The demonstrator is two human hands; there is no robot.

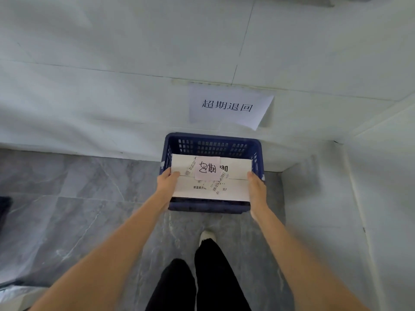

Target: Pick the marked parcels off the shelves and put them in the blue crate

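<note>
A white parcel box [235, 168] with a pink handwritten note [207, 169] and barcode stickers on top sits over the opening of the blue crate [213, 144], which stands on the floor against the wall. My left hand [167, 180] grips the box's left end, thumb on top. My right hand [256, 184] grips its right end the same way. The box covers most of the crate's inside; whether it rests on anything below is hidden.
A paper sign with printed characters [226, 106] hangs on the white wall above the crate. A wall corner [314, 176] juts out right of the crate. My legs and a shoe [207, 236] stand on the grey marble floor behind it.
</note>
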